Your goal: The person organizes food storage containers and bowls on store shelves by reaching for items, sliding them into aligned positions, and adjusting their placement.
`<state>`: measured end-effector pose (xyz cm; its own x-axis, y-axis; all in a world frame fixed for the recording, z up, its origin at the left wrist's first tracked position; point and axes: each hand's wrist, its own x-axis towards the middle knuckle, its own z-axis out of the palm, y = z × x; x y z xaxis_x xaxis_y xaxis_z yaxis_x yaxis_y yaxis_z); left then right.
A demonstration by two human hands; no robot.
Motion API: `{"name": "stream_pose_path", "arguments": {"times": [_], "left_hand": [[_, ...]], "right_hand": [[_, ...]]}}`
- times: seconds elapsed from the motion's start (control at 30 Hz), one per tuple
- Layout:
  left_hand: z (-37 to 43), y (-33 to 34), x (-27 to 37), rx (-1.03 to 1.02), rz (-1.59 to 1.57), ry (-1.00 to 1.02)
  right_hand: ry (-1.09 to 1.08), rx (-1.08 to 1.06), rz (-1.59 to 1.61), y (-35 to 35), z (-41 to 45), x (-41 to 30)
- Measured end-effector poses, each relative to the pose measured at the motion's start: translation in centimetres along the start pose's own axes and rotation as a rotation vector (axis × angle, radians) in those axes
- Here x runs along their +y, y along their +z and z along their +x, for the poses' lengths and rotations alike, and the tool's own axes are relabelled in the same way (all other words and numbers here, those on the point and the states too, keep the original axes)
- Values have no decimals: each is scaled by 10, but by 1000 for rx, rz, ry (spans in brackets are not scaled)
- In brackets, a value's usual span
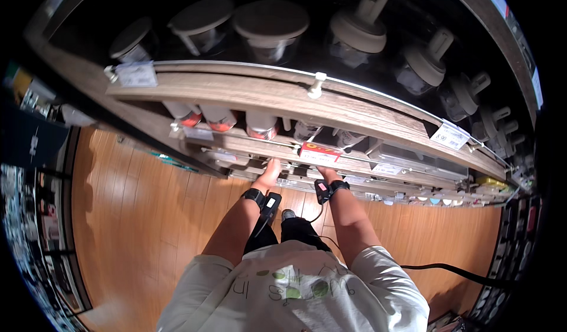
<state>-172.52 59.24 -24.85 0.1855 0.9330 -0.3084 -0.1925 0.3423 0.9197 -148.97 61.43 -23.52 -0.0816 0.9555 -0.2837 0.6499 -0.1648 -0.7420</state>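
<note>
Both arms stretch forward to a lower tier of a wooden store shelf unit [283, 90]. My left hand [271, 172] is at the edge of that tier, its fingers partly hidden beneath the board above. To its right, my right hand [327, 174] reaches in as well, with the fingers out of sight. What either hand touches cannot be seen. Just above them, white cups [261, 126] with red bases stand in a row, and a red and white price tag [320, 153] hangs on the rail. Each wrist wears a black strap with a small black device.
On the upper shelf stand clear jars with pale lids [271, 22] and jars with upright handles [361, 30]. A clear plastic box [421, 160] sits at right. Wooden flooring [146, 225] lies below, with a black cable [452, 267] at right and stocked racks [53, 225] at left.
</note>
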Motion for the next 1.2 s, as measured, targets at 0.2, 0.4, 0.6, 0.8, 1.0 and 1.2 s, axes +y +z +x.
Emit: {"name": "stream_pose_path", "arguments": {"times": [0.2, 0.4, 0.6, 0.8, 1.0, 1.2], "left_hand": [[27, -3, 12, -10, -54, -25], [52, -14, 5, -70, -59, -73], [50, -15, -1, -91, -79, -119], [46, -16, 0, -92, -90, -135], [48, -16, -5, -111, -89, -147], [64, -25, -25, -151, -89, -166]], "right_hand": [[101, -29, 236, 7, 11, 0], [148, -38, 339, 5, 9, -1], [177, -43, 405, 10, 1, -4], [191, -59, 447, 16, -5, -6], [203, -54, 482, 17, -10, -4], [241, -20, 512, 14, -18, -15]]}}
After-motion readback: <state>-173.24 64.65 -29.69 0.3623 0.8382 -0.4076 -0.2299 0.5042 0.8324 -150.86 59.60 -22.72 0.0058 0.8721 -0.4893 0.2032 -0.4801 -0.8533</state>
